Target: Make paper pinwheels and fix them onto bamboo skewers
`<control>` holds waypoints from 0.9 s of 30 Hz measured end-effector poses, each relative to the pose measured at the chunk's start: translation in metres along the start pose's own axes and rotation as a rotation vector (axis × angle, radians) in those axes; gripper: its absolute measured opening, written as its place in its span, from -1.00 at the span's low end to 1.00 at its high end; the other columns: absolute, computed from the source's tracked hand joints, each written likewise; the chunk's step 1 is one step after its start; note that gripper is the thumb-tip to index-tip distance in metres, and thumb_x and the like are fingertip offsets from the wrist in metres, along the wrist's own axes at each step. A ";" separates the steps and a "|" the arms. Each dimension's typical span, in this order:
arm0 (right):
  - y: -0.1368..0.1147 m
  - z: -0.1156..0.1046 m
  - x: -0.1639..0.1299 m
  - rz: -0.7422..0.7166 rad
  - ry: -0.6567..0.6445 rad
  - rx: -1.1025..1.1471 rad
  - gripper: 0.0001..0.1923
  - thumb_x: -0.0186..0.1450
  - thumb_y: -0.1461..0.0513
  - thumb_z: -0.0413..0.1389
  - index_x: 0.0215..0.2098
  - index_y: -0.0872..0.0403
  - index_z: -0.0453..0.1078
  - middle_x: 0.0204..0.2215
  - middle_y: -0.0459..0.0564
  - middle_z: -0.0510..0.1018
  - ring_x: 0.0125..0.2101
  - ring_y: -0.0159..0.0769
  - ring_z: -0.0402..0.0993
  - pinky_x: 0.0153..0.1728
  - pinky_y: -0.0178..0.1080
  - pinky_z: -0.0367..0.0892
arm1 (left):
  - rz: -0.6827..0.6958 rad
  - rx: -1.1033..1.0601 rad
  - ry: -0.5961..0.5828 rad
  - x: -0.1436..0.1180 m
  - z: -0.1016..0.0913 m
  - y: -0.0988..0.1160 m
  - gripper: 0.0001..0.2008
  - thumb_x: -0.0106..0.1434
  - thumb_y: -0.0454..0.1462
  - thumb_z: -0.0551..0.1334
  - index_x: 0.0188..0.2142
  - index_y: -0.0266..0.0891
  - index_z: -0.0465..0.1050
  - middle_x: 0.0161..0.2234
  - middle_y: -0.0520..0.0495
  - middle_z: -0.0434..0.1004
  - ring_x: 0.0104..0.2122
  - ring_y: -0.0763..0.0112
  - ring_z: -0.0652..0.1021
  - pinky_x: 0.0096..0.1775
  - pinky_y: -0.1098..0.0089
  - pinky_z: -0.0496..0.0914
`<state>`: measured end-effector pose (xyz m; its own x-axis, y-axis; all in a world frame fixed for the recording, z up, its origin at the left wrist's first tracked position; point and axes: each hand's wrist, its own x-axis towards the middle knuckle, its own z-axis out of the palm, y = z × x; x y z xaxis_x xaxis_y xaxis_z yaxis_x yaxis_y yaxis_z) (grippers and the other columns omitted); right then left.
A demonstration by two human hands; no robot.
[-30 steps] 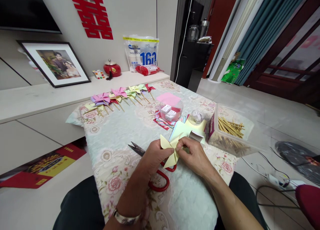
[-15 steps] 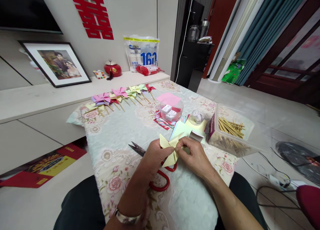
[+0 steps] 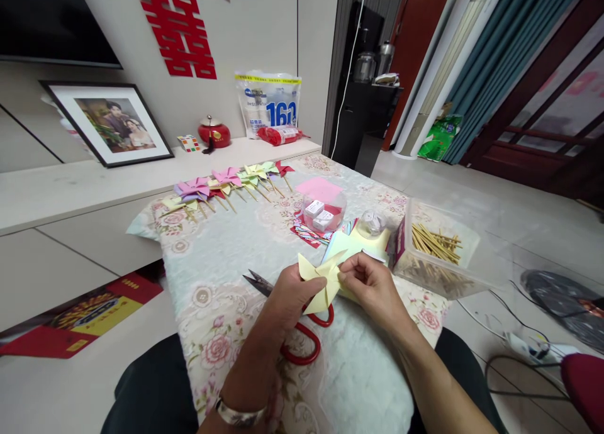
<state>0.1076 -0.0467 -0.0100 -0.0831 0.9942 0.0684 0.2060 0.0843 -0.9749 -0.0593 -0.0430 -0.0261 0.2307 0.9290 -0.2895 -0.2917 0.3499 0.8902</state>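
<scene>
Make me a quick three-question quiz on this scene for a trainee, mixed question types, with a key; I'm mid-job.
1. Which thing does the left hand hold?
A) a red pot
B) a yellow paper pinwheel
C) a pink paper sheet

2. True or false: the scissors lie on the floor.

3. Fill in the blank: the open clear container, to the right of the right hand, holds many loose ____.

Key:
1. B; the pinwheel is between the fingers.
2. False; they lie on the flowered tablecloth, partly hidden by the left hand and arm.
3. Sticks.
</scene>
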 end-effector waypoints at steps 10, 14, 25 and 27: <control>-0.013 -0.025 0.000 -0.044 0.024 0.056 -0.78 0.24 0.09 0.23 -0.33 0.10 0.45 -0.40 -0.04 0.58 -0.37 -0.31 0.47 -0.34 -0.30 0.30 | 0.020 -0.115 -0.010 0.000 0.001 0.005 -0.81 -0.03 -0.30 0.38 -0.40 -0.31 0.48 -0.52 0.01 0.53 -0.54 0.45 0.48 -0.46 0.48 0.36; -0.015 -0.044 -0.004 -0.044 0.082 0.055 -0.74 0.26 0.06 0.23 -0.31 0.10 0.45 -0.40 -0.02 0.59 -0.39 -0.30 0.49 -0.37 -0.31 0.32 | 0.012 -0.152 0.071 -0.003 0.004 0.011 -0.78 -0.09 -0.32 0.41 -0.41 -0.27 0.46 -0.53 0.04 0.54 -0.55 0.46 0.49 -0.48 0.50 0.36; -0.005 -0.062 -0.027 -0.197 0.051 -0.693 -0.80 0.37 0.28 0.04 -0.30 0.06 0.51 -0.37 -0.03 0.60 -0.34 -0.26 0.50 -0.30 -0.29 0.26 | 0.018 -0.228 0.137 -0.001 0.005 0.014 -0.83 -0.02 -0.40 0.34 -0.35 -0.29 0.53 -0.47 -0.03 0.63 -0.44 0.32 0.61 -0.33 0.44 0.47; -0.004 -0.056 -0.023 -0.221 0.046 -0.833 -0.79 0.36 0.33 0.03 -0.31 0.07 0.51 -0.40 -0.02 0.58 -0.38 -0.28 0.50 -0.34 -0.31 0.24 | 0.020 -0.232 0.139 -0.001 0.005 0.014 -0.82 -0.01 -0.40 0.33 -0.34 -0.30 0.54 -0.46 -0.04 0.63 -0.41 0.30 0.62 -0.31 0.43 0.48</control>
<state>0.1634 -0.0657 0.0043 -0.1696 0.9493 0.2648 0.8393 0.2800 -0.4660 -0.0591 -0.0393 -0.0113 0.0975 0.9381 -0.3323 -0.5034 0.3346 0.7966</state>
